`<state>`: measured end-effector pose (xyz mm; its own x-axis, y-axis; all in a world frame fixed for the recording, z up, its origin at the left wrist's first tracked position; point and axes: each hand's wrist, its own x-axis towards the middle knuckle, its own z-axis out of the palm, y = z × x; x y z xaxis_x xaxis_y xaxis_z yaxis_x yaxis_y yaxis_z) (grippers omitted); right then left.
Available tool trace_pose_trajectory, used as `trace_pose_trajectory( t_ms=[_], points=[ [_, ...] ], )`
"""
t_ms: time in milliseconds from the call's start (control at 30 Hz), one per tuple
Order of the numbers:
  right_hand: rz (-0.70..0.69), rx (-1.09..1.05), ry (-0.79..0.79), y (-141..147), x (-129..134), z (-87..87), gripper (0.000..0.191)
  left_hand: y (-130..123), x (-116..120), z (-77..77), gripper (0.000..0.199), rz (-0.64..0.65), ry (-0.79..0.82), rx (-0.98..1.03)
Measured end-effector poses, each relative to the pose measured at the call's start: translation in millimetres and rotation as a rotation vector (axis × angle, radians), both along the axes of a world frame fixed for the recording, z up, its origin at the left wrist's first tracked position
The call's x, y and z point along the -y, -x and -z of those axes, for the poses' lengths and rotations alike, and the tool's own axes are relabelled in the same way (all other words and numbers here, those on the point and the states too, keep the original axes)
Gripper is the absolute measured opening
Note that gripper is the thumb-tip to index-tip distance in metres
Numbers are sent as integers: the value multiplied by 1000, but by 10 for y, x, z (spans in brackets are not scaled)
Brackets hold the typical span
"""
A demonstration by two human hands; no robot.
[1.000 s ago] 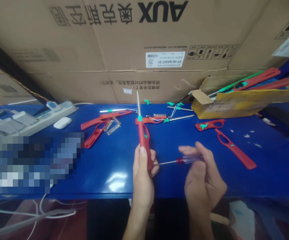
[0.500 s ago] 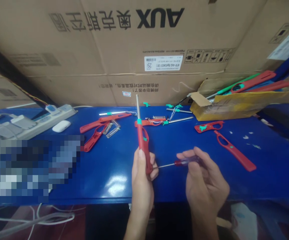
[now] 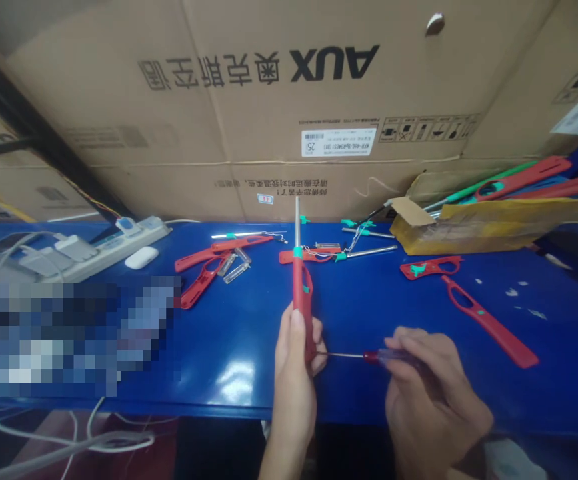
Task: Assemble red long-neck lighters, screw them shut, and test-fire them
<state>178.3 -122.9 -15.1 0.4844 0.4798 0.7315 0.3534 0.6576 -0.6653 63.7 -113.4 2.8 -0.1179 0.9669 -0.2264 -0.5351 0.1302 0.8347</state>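
Observation:
My left hand [image 3: 295, 353] is wrapped round the handle of a red gas lighter [image 3: 299, 283], which stands upright with its metal nozzle pointing up and a green trigger in its loop. In my right hand [image 3: 439, 387] is a screwdriver [image 3: 376, 357] with a purple-red see-through handle, held level. Its thin shaft points left, and the tip meets the lower end of the lighter's handle, though the exact contact is partly behind my left fingers. Behind the lighter lies a red casing half [image 3: 289, 257] with wires and a metal tube [image 3: 373, 251].
Red casing parts [image 3: 201, 283] and clear fuel tanks [image 3: 237, 272] lie left of centre. More red shells [image 3: 499, 327] lie on the right. A yellow-taped box [image 3: 493, 223] holds several lighters. A power strip [image 3: 113, 247] and white earbud case [image 3: 141, 258] sit at left.
The view has shifted, so everything appears lower and further right. My right hand has turned a little around the screwdriver handle, and its fingers are placed differently. The lighter stays in my left hand.

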Motion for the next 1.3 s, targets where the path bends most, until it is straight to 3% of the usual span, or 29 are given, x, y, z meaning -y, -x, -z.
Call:
trace_pose_trajectory(
  t_ms=[67, 200, 300, 400, 567, 767, 933, 1067, 1300],
  points=[
    [28, 9, 73, 29, 27, -9, 18, -1, -2, 3, 44, -2, -2, 10],
    [-41, -79, 218, 101, 60, -39, 34, -10, -7, -3, 45, -12, -38, 54],
    [-33, -142, 182, 117, 43, -47, 42, -12, -12, -2, 46, -7, -42, 61],
    [21, -117, 127, 132, 34, -32, 33, -12, -13, 3, 46, 3, -36, 35],
    [-18, -138, 262, 139, 59, 15, 36, -12, -3, 9, 46, 13, -46, 35],
    [-48, -85, 122, -19, -5, 30, 26, 9, 0, -6, 44, -28, 3, 6],
    [-13, -46, 186, 22, 34, -6, 24, 16, -10, -12, 43, -44, -24, 44],
    [-69, -49, 294, 70, 101, -5, 29, -11, -10, -23, 40, -74, -19, 41],
    [-258, -163, 264, -75, 46, 9, 27, 2, -14, -32, 40, -81, -3, 106]
  ],
)
